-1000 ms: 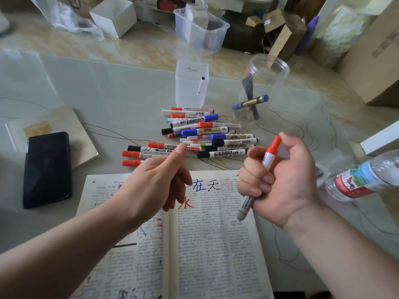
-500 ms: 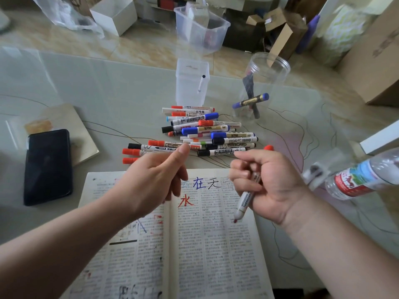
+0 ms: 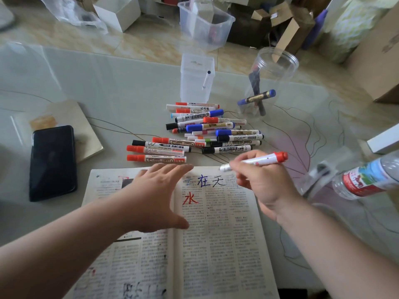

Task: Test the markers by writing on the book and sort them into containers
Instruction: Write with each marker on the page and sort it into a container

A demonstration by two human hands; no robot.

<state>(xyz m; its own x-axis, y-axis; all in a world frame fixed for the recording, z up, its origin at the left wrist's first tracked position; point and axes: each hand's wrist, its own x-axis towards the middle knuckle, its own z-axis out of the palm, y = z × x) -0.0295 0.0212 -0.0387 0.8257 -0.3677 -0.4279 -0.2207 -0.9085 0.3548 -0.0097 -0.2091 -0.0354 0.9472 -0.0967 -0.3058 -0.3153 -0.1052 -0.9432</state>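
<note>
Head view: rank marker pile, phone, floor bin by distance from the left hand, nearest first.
1. Marker pile: just ahead of the left hand, by its fingertips.
2. Phone: off to the hand's left, on the table.
3. Floor bin: far ahead, beyond the table's far edge.

The marker pile (image 3: 200, 134) blocks the way from the book (image 3: 216, 234) to both containers; bare table (image 3: 108, 83) lies left.

Soft, even daylight, probably from the far side; shadows faint. Pale sheen on the glass table (image 3: 108, 87) upper left. Wide-angle bending at edges. Water bottle (image 3: 367, 180) at right smeared; right hand (image 3: 265, 184) slightly blurred; book (image 3: 226, 234) print soft toward the bottom.
</note>
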